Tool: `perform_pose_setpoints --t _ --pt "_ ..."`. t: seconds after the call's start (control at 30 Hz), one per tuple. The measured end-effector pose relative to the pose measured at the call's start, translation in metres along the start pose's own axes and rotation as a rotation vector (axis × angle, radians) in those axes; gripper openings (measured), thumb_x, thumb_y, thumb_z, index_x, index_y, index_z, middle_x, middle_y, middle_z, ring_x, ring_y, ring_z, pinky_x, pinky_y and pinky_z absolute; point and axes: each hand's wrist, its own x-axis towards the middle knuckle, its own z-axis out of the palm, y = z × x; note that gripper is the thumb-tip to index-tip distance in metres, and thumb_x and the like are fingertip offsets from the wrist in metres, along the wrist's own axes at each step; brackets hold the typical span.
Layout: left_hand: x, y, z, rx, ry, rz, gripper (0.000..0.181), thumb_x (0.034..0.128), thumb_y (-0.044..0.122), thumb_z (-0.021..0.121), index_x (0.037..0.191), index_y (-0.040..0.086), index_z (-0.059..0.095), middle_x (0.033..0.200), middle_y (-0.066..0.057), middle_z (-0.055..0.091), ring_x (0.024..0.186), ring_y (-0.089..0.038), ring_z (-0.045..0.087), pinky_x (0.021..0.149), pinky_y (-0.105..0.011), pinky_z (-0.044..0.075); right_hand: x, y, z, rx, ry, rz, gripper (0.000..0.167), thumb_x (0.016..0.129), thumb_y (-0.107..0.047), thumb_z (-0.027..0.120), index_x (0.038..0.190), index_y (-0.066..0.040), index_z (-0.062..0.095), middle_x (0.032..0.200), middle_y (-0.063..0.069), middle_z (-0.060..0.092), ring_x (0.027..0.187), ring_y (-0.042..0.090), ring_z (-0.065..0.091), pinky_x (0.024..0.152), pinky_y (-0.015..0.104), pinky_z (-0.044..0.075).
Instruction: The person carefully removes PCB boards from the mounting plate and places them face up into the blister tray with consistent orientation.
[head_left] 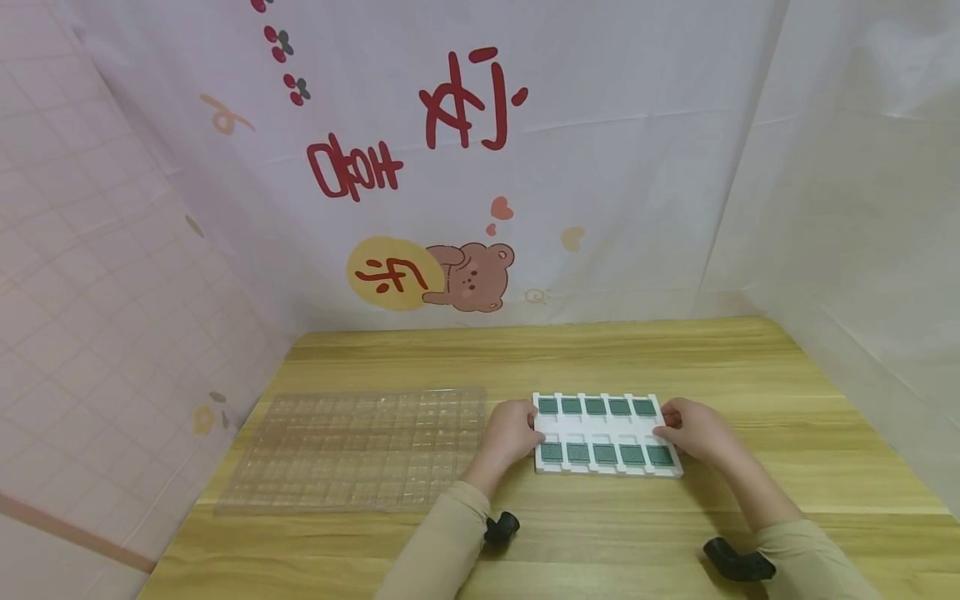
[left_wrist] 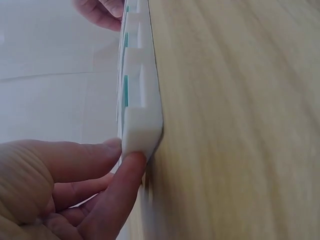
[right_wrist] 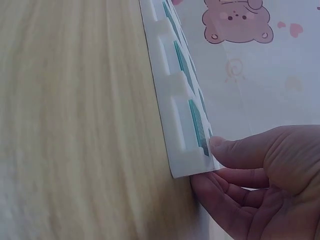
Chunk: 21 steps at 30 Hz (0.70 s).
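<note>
A white foam tray [head_left: 600,429] lies between the two hands in the head view, with two rows of green, chip-like squares [head_left: 604,453] set in its slots. The left hand [head_left: 513,432] pinches its left end between thumb and fingers. At the opposite end, the right hand [head_left: 693,428] grips the tray with the thumb on top and fingers beneath the edge. In the right wrist view the tray's near corner [right_wrist: 187,167] appears tilted up off the wood. Up close, the left wrist view shows the tray's white end [left_wrist: 137,130] between thumb and fingertip.
A clear plastic tray [head_left: 360,450] with many small compartments lies on the wooden table [head_left: 600,533] left of the foam tray. Behind the table hangs a white printed cloth [head_left: 615,167]. Black tube-like pieces [head_left: 738,562] are at both wrists.
</note>
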Motion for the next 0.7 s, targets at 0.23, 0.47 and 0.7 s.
perform_pose_setpoints --t 0.23,0.47,0.7 --pt "-0.002 -0.005 -0.006 -0.042 0.01 -0.005 0.037 0.077 0.0 0.076 0.061 0.009 0.044 0.055 0.004 0.037 0.047 -0.008 0.044 0.046 -0.02 0.032 0.002 -0.005 0.005 0.013 -0.014 0.002 0.038 0.089 -0.014 0.072 0.11 0.014 0.058 0.095 0.014 0.065 0.086 0.026 0.059 0.076 0.043 0.05" --pt "-0.006 -0.011 -0.01 -0.065 0.023 0.014 0.038 0.0752 -0.003 0.076 0.061 0.009 0.042 0.056 0.004 0.037 0.048 -0.008 0.043 0.045 -0.019 0.032 0.005 -0.007 0.011 0.047 -0.027 -0.004 0.038 0.088 -0.013 0.072 0.11 0.014 0.058 0.096 0.015 0.065 0.089 0.028 0.061 0.075 0.042 0.053" --pt "-0.009 -0.015 -0.014 -0.074 0.018 -0.01 0.038 0.0762 -0.003 0.077 0.062 0.009 0.044 0.057 0.003 0.04 0.047 -0.008 0.046 0.045 -0.019 0.034 0.007 -0.011 0.015 0.042 -0.026 -0.016 0.037 0.088 -0.014 0.073 0.11 0.012 0.058 0.096 0.013 0.064 0.089 0.028 0.06 0.08 0.046 0.051"
